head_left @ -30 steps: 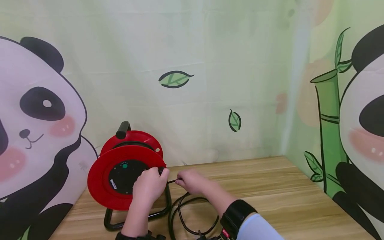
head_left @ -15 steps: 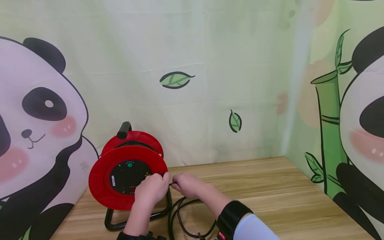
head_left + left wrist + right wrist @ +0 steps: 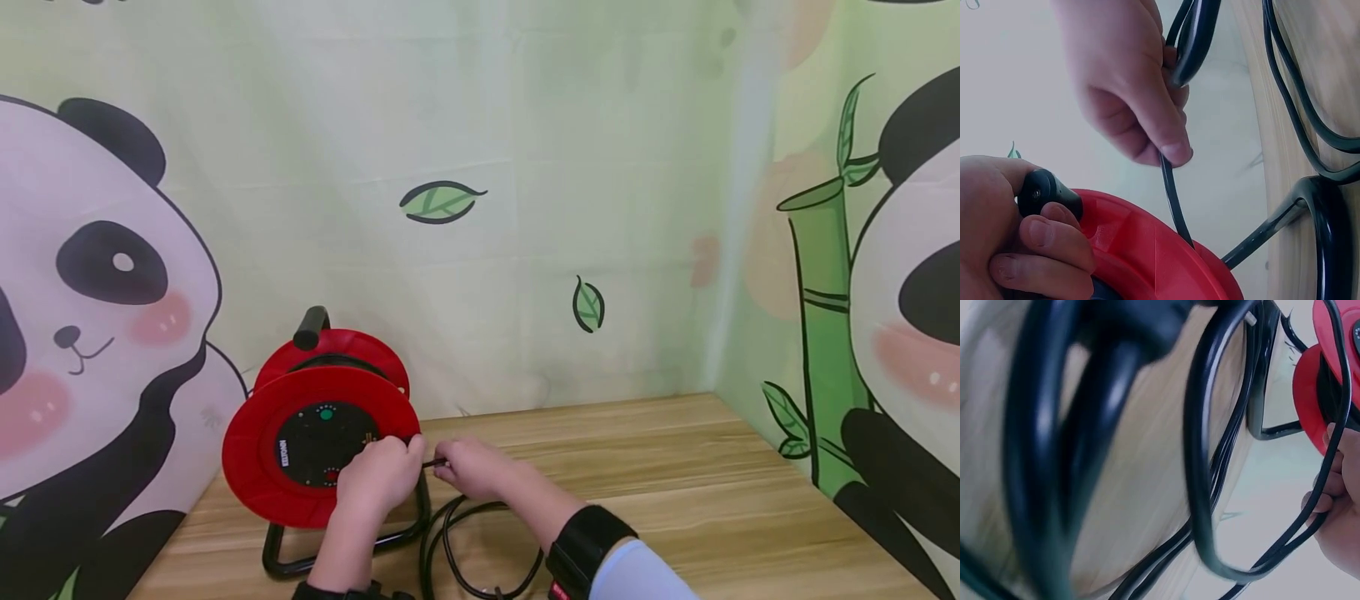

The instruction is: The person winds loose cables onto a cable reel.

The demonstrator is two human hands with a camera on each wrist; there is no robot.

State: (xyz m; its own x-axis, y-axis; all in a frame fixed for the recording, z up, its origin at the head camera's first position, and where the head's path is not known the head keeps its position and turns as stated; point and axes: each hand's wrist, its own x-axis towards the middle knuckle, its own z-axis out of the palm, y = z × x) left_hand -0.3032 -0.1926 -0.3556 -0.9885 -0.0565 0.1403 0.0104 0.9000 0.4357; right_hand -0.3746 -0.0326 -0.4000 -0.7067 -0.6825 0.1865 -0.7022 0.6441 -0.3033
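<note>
A red cable reel (image 3: 243, 450) with a black centre panel stands on the table's left half. My left hand (image 3: 378, 475) is at the right edge of its front disc. In the left wrist view, that hand's fingers curl round the reel's black crank knob (image 3: 1050, 194). Close by on the right, my right hand (image 3: 472, 468) pinches the black cable (image 3: 1174, 200) between thumb and fingers. A short stretch of cable runs from that grip to the reel, passing behind the red disc. The right wrist view shows cable hanging from the right hand (image 3: 1349, 487).
Loose cable loops (image 3: 453, 546) lie on the wooden table (image 3: 637, 467) in front of the right hand. The reel's black tube stand (image 3: 281, 567) rests on the table, and its black carrying handle (image 3: 309, 329) rises on top. A printed curtain (image 3: 510, 100) hangs behind.
My left hand has moved slightly down with the crank knob, and the reel's front disc has turned a little. My right hand has shifted slightly left and down, still pinching the cable.
</note>
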